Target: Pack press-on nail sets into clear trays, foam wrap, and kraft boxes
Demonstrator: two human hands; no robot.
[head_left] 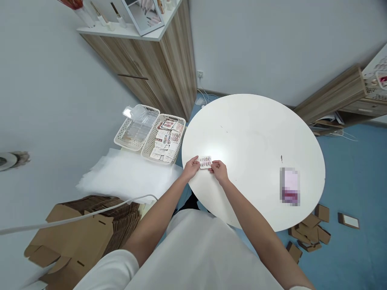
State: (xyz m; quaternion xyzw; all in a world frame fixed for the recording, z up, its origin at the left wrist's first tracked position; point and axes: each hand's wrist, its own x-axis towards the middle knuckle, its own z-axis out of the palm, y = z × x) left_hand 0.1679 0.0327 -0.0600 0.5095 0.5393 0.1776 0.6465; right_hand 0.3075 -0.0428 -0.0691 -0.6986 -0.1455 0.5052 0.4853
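- Left hand (191,167) and right hand (219,170) both pinch a small card of press-on nails (205,162), one hand at each short end; fingers closed on its edges, thumbs on top as far as the view shows.
- The card lies flat or nearly flat on the round white table (256,133), close to the table's near-left rim, just ahead of the person's torso.
- Step in hand, by judgement: the card is being held or squared up at the table edge, handled as a single piece. Detail on the card is too small to tell beyond rows of reddish nails.
- Next move, by judgement: calls for a steady two-sided pinch; the card is thin and light, so a one-sided grip could let it tip or slide.
- Left of the table, off its rim: a basket of similar nail cards (166,139), touching a second basket with clear plastic trays (136,127).
- Nearer the person on that side: a stack of white foam sheets (130,175) and flat cardboard boxes (87,229).
- Open room: most of the tabletop ahead and to the right is bare; a blurred pinkish item (290,186) sits well apart near the right rim.
- Edge note: the rim is just beside the left wrist, so little margin on that side.
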